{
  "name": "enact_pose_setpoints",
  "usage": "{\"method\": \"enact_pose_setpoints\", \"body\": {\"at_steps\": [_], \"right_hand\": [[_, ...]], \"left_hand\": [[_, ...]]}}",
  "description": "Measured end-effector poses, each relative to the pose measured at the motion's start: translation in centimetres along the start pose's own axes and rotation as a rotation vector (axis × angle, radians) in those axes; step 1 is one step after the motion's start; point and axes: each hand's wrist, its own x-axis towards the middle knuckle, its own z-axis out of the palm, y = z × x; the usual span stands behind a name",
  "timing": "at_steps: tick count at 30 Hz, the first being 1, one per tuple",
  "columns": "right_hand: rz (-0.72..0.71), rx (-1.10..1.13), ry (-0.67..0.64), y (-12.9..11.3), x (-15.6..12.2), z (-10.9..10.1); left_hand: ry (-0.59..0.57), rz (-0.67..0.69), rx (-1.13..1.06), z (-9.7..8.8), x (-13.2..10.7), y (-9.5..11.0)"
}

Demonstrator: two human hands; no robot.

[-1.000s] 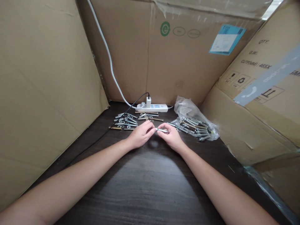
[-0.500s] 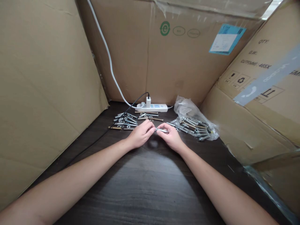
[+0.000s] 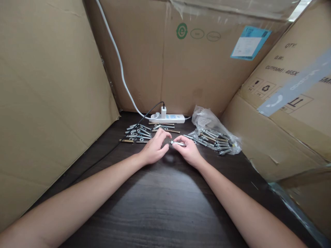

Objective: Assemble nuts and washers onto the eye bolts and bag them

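Pinched between the thumb and fingers of my right hand (image 3: 190,148) is a silvery expansion bolt (image 3: 178,143), lying roughly level with its nut end toward the left. My left hand (image 3: 156,147) is open just left of that end, thumb and fingers apart, and holds nothing. A small gap separates its thumb from the bolt. Behind my left hand lie loose bolts, sleeves, nuts and washers (image 3: 143,132). Close to my right hand, a clear plastic bag (image 3: 207,119) spills assembled expansion bolts (image 3: 216,139) onto the dark table (image 3: 165,199).
A white power strip (image 3: 178,119) with a plugged-in adapter (image 3: 163,112) stands at the back. Its white cord (image 3: 120,62) rises to the left, and a black cable (image 3: 103,155) crosses the table's left side. Cardboard boxes (image 3: 144,69) wall in the left, back and right.
My left thumb and fingers have spread apart and come away from the bolt's nut end. My right hand keeps its hold in nearly the same place.
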Motion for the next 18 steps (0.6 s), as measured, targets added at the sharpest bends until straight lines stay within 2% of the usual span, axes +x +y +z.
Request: {"method": "enact_pose_setpoints", "body": {"at_steps": [7, 14, 18], "right_hand": [[-0.010, 0.013, -0.013, 0.20, -0.08, -0.02], [-0.013, 0.012, -0.009, 0.10, 0.02, -0.25], [-0.002, 0.001, -0.013, 0.01, 0.00, -0.26]], "left_hand": [[-0.070, -0.008, 0.032, -0.03, 0.22, 0.22], [-0.048, 0.030, -0.007, -0.18, -0.04, 0.49], [0.006, 0.029, -0.021, -0.12, -0.13, 0.37]]}}
